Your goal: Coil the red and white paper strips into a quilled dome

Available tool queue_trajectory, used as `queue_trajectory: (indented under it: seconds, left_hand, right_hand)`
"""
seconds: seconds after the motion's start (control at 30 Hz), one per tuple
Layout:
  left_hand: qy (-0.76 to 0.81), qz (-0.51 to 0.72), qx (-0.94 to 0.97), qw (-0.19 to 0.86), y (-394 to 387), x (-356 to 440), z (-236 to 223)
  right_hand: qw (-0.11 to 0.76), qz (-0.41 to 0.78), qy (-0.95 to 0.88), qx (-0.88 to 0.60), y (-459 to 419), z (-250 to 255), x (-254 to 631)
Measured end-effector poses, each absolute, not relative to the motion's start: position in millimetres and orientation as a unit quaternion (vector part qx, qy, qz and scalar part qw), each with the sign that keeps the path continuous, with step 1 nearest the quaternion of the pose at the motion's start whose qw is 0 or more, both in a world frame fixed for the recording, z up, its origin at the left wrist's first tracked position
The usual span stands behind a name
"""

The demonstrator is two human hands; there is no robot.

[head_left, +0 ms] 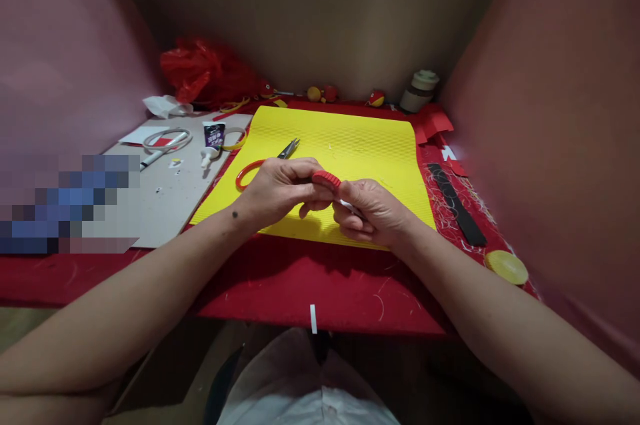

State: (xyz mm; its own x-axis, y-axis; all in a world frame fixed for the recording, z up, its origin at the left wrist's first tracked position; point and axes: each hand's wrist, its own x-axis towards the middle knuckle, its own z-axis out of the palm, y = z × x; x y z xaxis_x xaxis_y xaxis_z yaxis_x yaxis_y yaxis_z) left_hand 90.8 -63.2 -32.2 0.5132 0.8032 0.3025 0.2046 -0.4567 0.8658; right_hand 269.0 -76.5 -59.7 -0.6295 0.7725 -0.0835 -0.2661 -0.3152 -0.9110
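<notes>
Piece [327, 179], red and ribbed, juts from left hand [277, 189] clamped on it; right hand [376, 207] pinches white stick [352, 209].

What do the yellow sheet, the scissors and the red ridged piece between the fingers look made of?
Yellow sheet: probably corrugated card, given its fine parallel ridges.
Scissors: grey, faintly shiny blades, likely steel; smooth red handle, probably plastic.
Red ridged piece: matte, perhaps corrugated paper, from its grooves; too small to be sure.
</notes>
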Motion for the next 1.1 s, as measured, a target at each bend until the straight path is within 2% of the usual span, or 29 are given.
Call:
queue_trajectory:
  seconds: [0.1, 0.4, 0.6, 0.9, 1.0, 1.1]
  left_hand:
    - [0.34, 0.373, 0.761, 0.408, -65.0, 92.3, -32.5]
    - [0.333, 0.341, 0.846, 0.238, -49.0, 79.4, -37.9]
    - [0.324, 0.289, 0.875, 0.214, -48.1, 76.5, -35.4]
    - [0.276, 0.254, 0.924, 0.073, -48.7, 75.4, -34.2]
    - [0.277, 0.265, 0.921, 0.066, -49.8, 75.6, -34.1]
    - [0.287, 0.305, 0.897, 0.144, -52.9, 78.9, -33.1]
  right_hand:
    - [0.326, 0.769, -0.479, -0.27, -76.3, -60.3, 269.3]
    - [0.312, 0.727, -0.495, -0.36, -76.0, -58.8, 269.5]
    - [0.299, 0.71, -0.53, -0.355, -77.5, -57.4, 270.9]
    - [0.274, 0.689, -0.545, -0.392, -80.3, -57.0, 267.6]
    - [0.284, 0.699, -0.533, -0.384, -79.4, -58.4, 267.1]
    - [0.299, 0.721, -0.512, -0.359, -78.9, -57.8, 267.0]
